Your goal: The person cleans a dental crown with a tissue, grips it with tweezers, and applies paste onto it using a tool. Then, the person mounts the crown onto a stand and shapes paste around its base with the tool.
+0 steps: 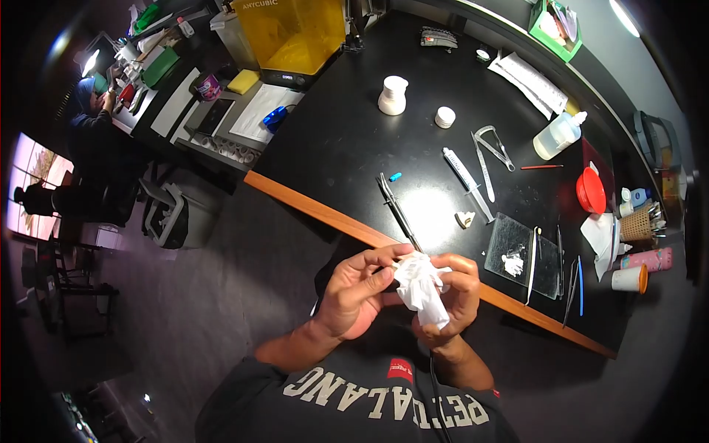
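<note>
A crumpled white tissue [425, 288] is bunched between my two hands, just off the table's front edge. My left hand [358, 292] pinches its left side with thumb and fingertips. On the other side my right hand [456, 295] has its fingers curled around the tissue. Whether anything is wrapped inside is hidden. Beyond my hands lies a long metal hinged instrument [396, 210], with a small blue piece [396, 177] beside its tip. To the right are a small tooth model [465, 219] and a glass slab [509, 240] carrying white material [512, 264] and a metal spatula [532, 258].
A syringe [464, 173], a metal caliper [496, 151], a liquid bottle [557, 136] and a red bowl [590, 190] stand or lie on the black table [332, 148]. Further back is a white jar [393, 97]. A person [92, 111] sits at the far left bench.
</note>
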Motion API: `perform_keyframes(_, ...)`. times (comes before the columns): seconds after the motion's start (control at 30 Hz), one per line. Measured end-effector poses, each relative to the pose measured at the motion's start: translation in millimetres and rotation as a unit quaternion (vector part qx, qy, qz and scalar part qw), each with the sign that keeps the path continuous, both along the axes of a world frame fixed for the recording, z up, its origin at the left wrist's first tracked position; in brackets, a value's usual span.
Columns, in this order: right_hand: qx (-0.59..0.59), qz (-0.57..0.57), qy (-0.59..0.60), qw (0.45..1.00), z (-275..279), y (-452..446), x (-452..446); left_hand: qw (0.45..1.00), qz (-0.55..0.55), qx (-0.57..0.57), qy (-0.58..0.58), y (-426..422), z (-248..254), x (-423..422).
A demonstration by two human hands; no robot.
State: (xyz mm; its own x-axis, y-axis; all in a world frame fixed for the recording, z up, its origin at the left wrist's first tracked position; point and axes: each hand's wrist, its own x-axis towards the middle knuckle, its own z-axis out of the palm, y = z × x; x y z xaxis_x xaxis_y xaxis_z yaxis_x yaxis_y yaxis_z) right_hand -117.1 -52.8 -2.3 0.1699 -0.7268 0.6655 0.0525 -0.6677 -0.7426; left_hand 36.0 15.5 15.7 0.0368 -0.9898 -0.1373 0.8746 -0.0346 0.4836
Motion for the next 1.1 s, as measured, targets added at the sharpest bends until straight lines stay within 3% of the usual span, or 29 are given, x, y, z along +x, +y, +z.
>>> perform_keyframes(0.07,-0.013,0.004,-0.014,1.000,1.6,1.8,0.1,0.980,0.086,-0.028,-0.176,3.3,-8.9,-4.4)
perform_keyframes(0.13,-0.004,0.028,0.013,1.000,19.6,2.9,5.4,0.909,0.161,-0.083,-0.376,4.7,-15.8,-6.9)
perform_keyframes(0.2,-0.010,0.039,0.047,0.998,27.2,4.2,15.4,0.887,0.157,-0.080,-0.427,11.2,-14.8,-8.0)
perform_keyframes(0.27,-0.031,0.046,0.037,0.998,24.1,6.1,12.4,0.892,0.157,-0.111,-0.409,11.1,-19.3,-8.2)
perform_keyframes(0.43,0.050,0.117,0.001,0.992,30.6,0.2,-1.7,0.934,0.108,-0.145,-0.307,9.1,-18.9,-11.5)
perform_keyframes(0.63,0.160,0.137,-0.008,0.978,26.2,-0.2,-9.9,0.965,0.076,-0.098,-0.229,6.1,-21.7,-13.3)
perform_keyframes(0.73,0.129,0.114,0.088,0.981,26.6,-3.6,-10.7,0.947,0.150,-0.106,-0.263,4.6,-19.5,-9.2)
perform_keyframes(0.87,0.027,0.042,0.010,0.999,31.6,1.3,-5.6,0.840,0.206,-0.077,-0.496,5.8,-18.4,-4.3)
perform_keyframes(0.97,-0.013,0.062,0.061,0.996,38.2,-2.5,1.1,0.858,0.205,-0.114,-0.457,5.0,-17.2,-10.7)
perform_keyframes(1.1,0.009,0.032,0.085,0.996,29.0,-3.0,0.3,0.931,0.135,-0.031,-0.338,6.3,-22.0,-5.6)
